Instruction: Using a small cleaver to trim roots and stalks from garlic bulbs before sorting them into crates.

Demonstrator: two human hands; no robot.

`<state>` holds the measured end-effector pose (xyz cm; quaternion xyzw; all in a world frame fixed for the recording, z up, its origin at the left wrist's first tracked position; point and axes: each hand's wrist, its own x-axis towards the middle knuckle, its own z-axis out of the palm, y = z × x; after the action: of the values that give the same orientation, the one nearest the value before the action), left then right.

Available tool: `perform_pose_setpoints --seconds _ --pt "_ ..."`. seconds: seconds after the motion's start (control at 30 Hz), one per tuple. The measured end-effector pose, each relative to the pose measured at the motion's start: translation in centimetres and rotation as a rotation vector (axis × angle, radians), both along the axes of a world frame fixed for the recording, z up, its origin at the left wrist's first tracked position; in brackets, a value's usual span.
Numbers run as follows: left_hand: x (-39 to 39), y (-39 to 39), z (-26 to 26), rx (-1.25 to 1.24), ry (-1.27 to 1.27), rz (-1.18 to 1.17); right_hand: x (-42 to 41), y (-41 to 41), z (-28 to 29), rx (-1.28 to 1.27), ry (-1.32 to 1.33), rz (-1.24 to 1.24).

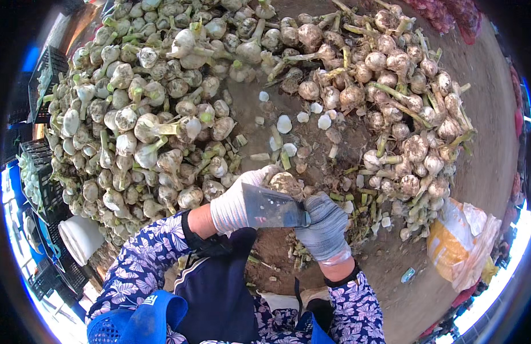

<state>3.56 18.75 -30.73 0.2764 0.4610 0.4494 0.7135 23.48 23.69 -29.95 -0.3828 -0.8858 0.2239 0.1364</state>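
My left hand [237,195], in a whitish knit glove, holds a dirt-covered garlic bulb [286,184] whose roots point right. A wide flat metal blade [274,208], knife-like, extends leftward from my right hand [323,225], which wears a grey-white knit glove and grips its mostly hidden handle. From this view the blade overlaps the left glove and the lower side of the bulb. Beyond both hands, pale cut garlic pieces [284,124] and short stem stubs [259,157] lie scattered on the brown ground [265,137].
A large heap of short-stemmed garlic [132,120] spreads left. Garlic with longer stems [390,77] is piled right. Black plastic crates [46,167] and a white bucket [80,238] stand at left. A yellow-white sack [459,241] lies right; red mesh sacks [456,17] are at the far right.
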Motion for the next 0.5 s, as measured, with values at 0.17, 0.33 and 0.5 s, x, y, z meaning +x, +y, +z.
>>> perform_pose_setpoints --seconds 0.17,0.33,0.5 --pt "-0.5 0.9 5.3 0.189 0.393 -0.478 5.7 3.4 -5.3 -0.141 -0.604 -0.33" --pt "-1.5 1.4 3.4 0.042 0.608 -0.429 4.4 0.9 -1.0 -0.179 -0.107 -0.28" --pt "-1.2 0.5 0.4 0.19 0.667 -0.322 1.0 -1.2 3.6 0.165 -0.207 0.123"
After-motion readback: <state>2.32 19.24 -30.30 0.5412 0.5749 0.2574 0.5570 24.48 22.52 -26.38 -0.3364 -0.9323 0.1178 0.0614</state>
